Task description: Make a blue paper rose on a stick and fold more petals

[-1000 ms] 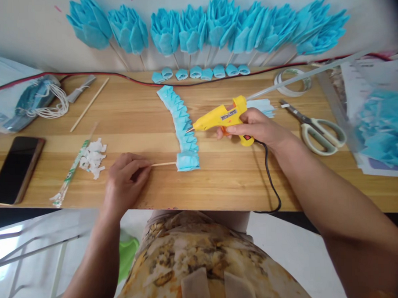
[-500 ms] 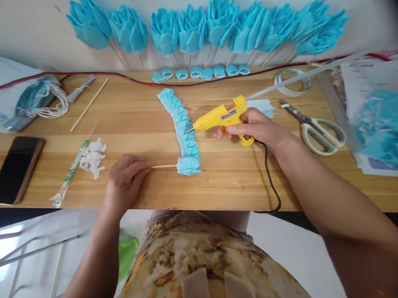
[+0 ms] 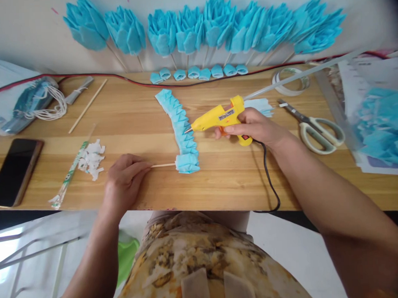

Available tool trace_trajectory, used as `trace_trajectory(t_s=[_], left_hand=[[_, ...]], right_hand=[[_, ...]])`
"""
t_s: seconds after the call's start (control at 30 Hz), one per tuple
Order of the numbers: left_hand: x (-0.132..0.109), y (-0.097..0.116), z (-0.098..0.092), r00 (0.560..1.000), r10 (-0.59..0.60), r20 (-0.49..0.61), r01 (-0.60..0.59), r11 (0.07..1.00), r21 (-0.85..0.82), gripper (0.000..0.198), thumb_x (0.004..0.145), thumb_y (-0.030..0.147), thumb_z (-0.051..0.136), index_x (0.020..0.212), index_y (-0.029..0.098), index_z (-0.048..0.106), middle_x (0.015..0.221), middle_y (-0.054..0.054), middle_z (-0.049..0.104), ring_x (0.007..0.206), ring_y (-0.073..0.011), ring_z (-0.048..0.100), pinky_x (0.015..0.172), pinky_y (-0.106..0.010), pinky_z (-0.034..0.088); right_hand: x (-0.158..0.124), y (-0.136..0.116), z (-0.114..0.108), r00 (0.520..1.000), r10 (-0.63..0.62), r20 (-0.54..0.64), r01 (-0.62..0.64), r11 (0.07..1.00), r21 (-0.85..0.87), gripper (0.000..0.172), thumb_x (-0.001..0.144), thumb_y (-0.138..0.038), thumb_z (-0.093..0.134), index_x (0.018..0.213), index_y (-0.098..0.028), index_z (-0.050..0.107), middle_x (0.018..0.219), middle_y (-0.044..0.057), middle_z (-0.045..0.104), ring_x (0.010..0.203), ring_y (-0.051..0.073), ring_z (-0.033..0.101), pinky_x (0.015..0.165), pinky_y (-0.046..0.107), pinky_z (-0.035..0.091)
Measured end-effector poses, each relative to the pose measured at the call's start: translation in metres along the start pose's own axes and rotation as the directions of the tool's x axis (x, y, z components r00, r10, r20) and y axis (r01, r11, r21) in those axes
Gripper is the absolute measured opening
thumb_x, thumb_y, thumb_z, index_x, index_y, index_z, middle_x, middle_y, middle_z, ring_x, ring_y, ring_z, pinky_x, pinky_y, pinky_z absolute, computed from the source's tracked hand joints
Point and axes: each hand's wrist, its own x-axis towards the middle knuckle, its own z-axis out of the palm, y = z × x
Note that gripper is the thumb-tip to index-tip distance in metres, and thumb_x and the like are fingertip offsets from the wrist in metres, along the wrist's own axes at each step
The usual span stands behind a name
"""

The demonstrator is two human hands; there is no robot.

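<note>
My left hand point(image 3: 126, 178) pinches the end of a thin wooden stick point(image 3: 163, 165). At the stick's other end, the near part of a pleated blue strip point(image 3: 182, 125) is rolled up into a small bundle point(image 3: 187, 163). From there the strip runs away from me across the tabletop. My right hand point(image 3: 255, 128) is closed around a yellow glue gun point(image 3: 217, 117), its fingers by the orange trigger. The metal nozzle points left and meets the strip's right part, though whether it touches cannot be seen. A long translucent glue stick point(image 3: 291, 77) juts from the gun's back.
Blue flowers point(image 3: 162, 32) on sticks lean against the wall, several small blue rolls point(image 3: 193, 73) before them. Scissors point(image 3: 320, 130), a tape roll point(image 3: 291, 81) and blue pieces point(image 3: 387, 127) lie right. Left are a phone point(image 3: 15, 172), white scraps point(image 3: 91, 160) and a loose stick point(image 3: 87, 105).
The whole view has shifted slightly. Both hands, the glue gun and the blue strip keep nearly the same places relative to each other.
</note>
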Motion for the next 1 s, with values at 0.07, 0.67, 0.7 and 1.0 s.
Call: trace_trajectory(t_s=[0.07,0.67,0.7,1.0], left_hand=[[0.0013,-0.0004,-0.0006,1.0,0.016,0.0,-0.016,1.0,0.005,0.018,0.095,0.02,0.059,0.089,0.022,0.076,0.087,-0.004,0.068,0.08,-0.017,0.063,0.071,-0.031,0.049],[0.0039,-0.0066,0.0014,0.997,0.076,-0.003,-0.076,0.997,0.001,0.017,0.095,0.015,0.059,0.091,0.02,0.075,0.088,-0.003,0.066,0.082,-0.016,0.062,0.073,-0.029,0.049],[0.0038,-0.0065,0.0014,0.998,0.07,0.001,-0.07,0.998,0.003,0.017,0.095,0.015,0.059,0.092,0.02,0.075,0.088,-0.003,0.065,0.083,-0.0161,0.062,0.073,-0.029,0.049],[0.0021,-0.01,0.0032,1.0,0.03,0.006,-0.03,0.999,0.016,0.014,0.094,0.016,0.062,0.092,0.02,0.076,0.09,-0.004,0.062,0.084,-0.0164,0.059,0.073,-0.031,0.046]], right_hand=[[0.0002,0.0004,-0.0004,1.0,-0.009,0.002,0.009,1.0,-0.004,0.036,0.083,-0.055,0.072,0.088,-0.019,0.077,0.087,0.006,0.074,0.068,0.015,0.058,0.058,0.028,0.043],[0.001,0.0053,-0.0016,1.0,-0.024,-0.021,0.024,0.999,0.032,0.029,0.083,-0.046,0.076,0.087,-0.017,0.075,0.076,0.004,0.069,0.069,0.015,0.06,0.055,0.026,0.044],[0.0009,0.0053,-0.0016,0.999,-0.018,-0.029,0.019,0.999,0.035,0.028,0.083,-0.045,0.077,0.087,-0.017,0.075,0.075,0.004,0.069,0.069,0.015,0.06,0.055,0.026,0.044],[0.0009,0.004,-0.0012,1.0,-0.015,-0.019,0.015,0.999,0.031,0.027,0.083,-0.043,0.076,0.088,-0.017,0.075,0.074,0.004,0.069,0.068,0.014,0.059,0.054,0.026,0.042]])
